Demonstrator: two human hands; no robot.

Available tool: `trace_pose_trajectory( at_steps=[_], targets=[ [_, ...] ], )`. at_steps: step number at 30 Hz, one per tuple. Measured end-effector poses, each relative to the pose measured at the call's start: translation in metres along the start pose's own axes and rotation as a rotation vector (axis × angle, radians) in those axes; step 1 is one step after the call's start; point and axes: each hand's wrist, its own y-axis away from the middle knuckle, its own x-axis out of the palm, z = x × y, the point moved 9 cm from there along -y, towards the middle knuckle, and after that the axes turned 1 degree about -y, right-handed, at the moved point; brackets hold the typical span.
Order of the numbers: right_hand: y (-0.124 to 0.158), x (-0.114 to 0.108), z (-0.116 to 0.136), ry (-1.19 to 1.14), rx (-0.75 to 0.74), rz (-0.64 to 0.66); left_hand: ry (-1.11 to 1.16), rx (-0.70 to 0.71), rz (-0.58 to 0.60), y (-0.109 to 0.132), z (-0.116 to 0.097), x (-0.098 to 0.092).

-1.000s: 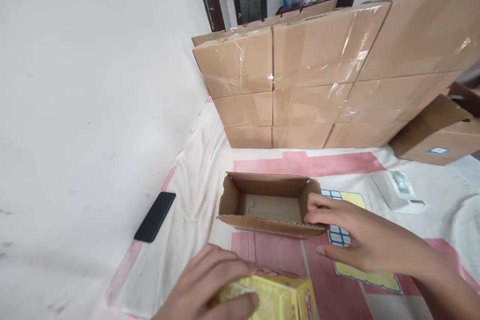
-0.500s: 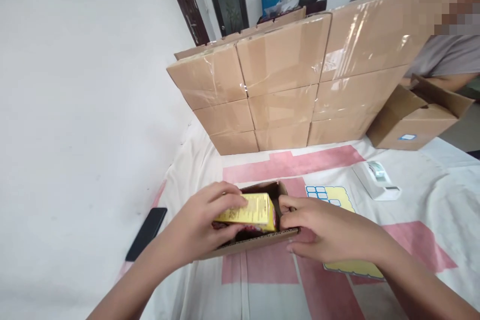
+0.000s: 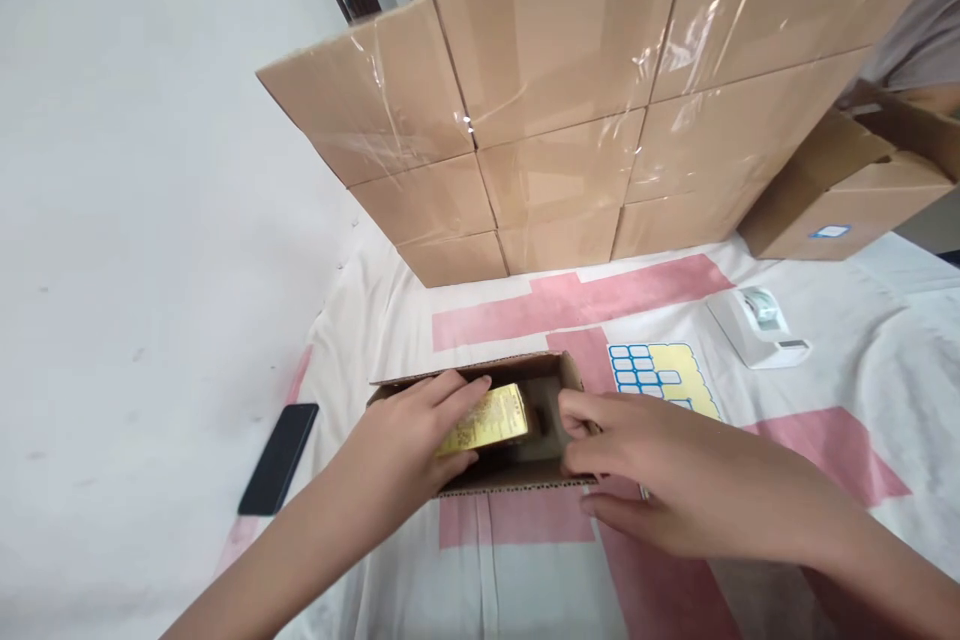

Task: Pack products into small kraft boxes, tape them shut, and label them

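An open cardboard box (image 3: 517, 492) stands on the cloth before me. Inside its left part is a small yellow carton (image 3: 491, 420), tilted, with printing on its upper face. My left hand (image 3: 420, 425) reaches over the box's left end, fingers and thumb closed around the yellow carton. At the right end, my right hand (image 3: 637, 465) grips the box wall, fingers inside and thumb outside. The carton's left end is hidden under my left hand. A sheet of blue-edged labels (image 3: 660, 375) on yellow backing lies beyond my right hand, partly covered by it.
A wall of taped cardboard boxes (image 3: 559, 170) rises at the back. Right of it sits an open carton (image 3: 847, 190), with a person's grey sleeve behind. A white tape dispenser (image 3: 761, 328) stands at right. A black phone (image 3: 277, 460) lies left, near the white wall (image 3: 135, 220).
The yellow carton has gone lower into the cardboard box, with my left hand still on it. My right hand stays at the box's right end. The view has tilted downward.
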Motion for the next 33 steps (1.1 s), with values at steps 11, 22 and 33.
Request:
trace_pose_trajectory(
  at_steps=[11,22,33],
  targets=[
    [-0.002,0.004,0.001,0.009,0.028,0.027,-0.103,0.046,0.098,-0.004,0.001,0.02],
    [-0.007,-0.005,0.004,0.019,-0.003,-0.048,-0.15,0.098,0.075,-0.016,-0.002,0.022],
    [-0.005,-0.002,0.003,0.032,-0.03,-0.045,-0.137,0.13,0.134,-0.026,-0.003,0.035]
  ],
)
